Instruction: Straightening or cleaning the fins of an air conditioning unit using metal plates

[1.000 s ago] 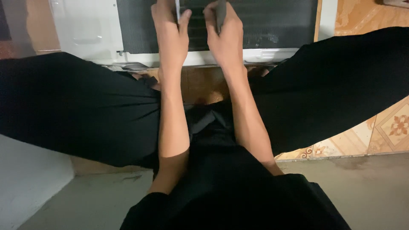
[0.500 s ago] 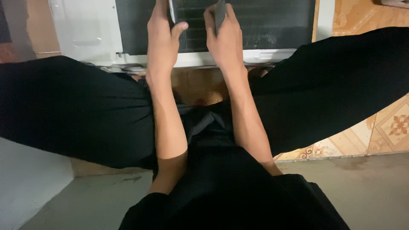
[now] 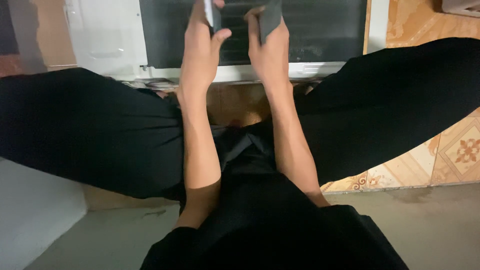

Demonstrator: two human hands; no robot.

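While the head camera looks straight down between two spread legs in black trousers (image 3: 85,130), both bare forearms stretch forward to a white-cased appliance with a dark finned grille (image 3: 310,30) standing on the floor ahead. No container shows in this view.

The left hand (image 3: 200,47) is curled around a thin pale flat piece (image 3: 209,12), thumb pressed against its right side and the fingers wrapped behind it; the piece runs up past the top edge of the picture. The right hand (image 3: 270,50) is closed on a dark grey flat piece (image 3: 270,17), held upright with the thumb on its left side. Both pieces sit just in front of the grille, near each other but apart, close to the upper edge.

Below the grille runs the appliance's white lower rim (image 3: 310,69), and a plain white panel (image 3: 107,35) forms its left part. Patterned orange and cream floor tiles (image 3: 460,150) lie to the right, and a grey concrete step (image 3: 440,230) crosses the lower right.

The tops of both held pieces are cut off, so their full shape cannot be told. Small objects under the rim between the knees are too dark to make out.
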